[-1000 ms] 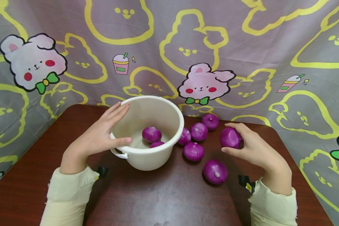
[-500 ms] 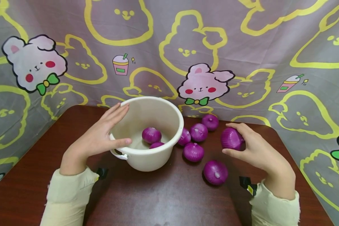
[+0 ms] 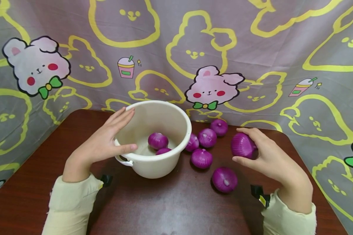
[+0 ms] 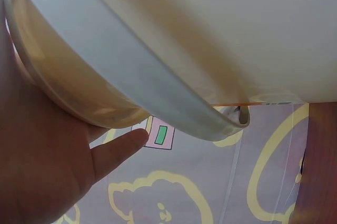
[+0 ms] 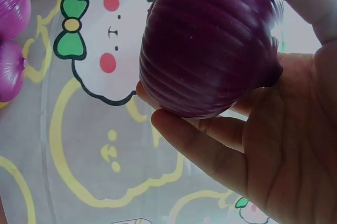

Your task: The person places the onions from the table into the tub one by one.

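Two onions in the bucket, one in the hand, five on the bench

Read as a dial in the head view, with the white bucket at its centre and twelve o'clock away from the person, the work appeared to be partway along. Two onions were already inside: one onion lay near the middle of the bucket, and a second onion lay just to its five o'clock, partly hidden by the near rim. Whether those two touched could not be told.

The right hand, out at three o'clock, gripped the held onion with fingers and thumb closed round its sides. It had not been put in, and it seemed to be clear of the bench.

Five more onions were outside. The nearest onion sat at three o'clock, half behind the rim; past it were another onion and, slightly toward two o'clock, the farthest onion. A further onion lay between three and four, and the front onion at four.

The left hand rested at the bucket's nine o'clock rim, its fingers straight and its thumb spread well apart from them.
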A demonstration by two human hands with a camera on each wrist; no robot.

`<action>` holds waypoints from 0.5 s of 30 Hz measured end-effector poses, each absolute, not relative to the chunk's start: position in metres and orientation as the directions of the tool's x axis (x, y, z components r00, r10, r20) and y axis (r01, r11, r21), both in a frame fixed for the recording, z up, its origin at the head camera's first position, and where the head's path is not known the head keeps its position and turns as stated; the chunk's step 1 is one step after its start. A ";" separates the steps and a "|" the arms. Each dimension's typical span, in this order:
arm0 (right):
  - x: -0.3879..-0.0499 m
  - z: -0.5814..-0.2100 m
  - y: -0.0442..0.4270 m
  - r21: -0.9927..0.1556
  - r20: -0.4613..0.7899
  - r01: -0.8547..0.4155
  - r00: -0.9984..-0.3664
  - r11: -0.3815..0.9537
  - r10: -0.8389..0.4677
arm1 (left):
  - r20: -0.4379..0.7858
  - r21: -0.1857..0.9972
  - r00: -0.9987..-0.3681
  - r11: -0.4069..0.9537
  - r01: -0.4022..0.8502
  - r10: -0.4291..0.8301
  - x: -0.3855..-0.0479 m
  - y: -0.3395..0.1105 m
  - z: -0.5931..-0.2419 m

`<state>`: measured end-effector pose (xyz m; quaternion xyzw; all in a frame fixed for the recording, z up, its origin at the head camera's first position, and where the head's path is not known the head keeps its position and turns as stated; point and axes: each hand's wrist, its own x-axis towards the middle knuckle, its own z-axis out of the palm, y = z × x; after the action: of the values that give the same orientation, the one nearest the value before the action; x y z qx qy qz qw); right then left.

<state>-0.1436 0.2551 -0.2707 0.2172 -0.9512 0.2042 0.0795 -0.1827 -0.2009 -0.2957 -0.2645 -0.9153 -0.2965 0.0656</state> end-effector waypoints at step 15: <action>-0.139 -0.271 0.246 -0.331 0.293 -0.509 -0.856 0.795 -0.427 | 0.277 0.507 -0.852 0.685 0.523 0.445 -0.183 -0.201 -0.297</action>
<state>-0.1394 0.2463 -0.2709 0.2484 -0.9417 0.2024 0.1021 -0.1830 -0.2007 -0.2966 -0.2642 -0.9157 -0.2958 0.0657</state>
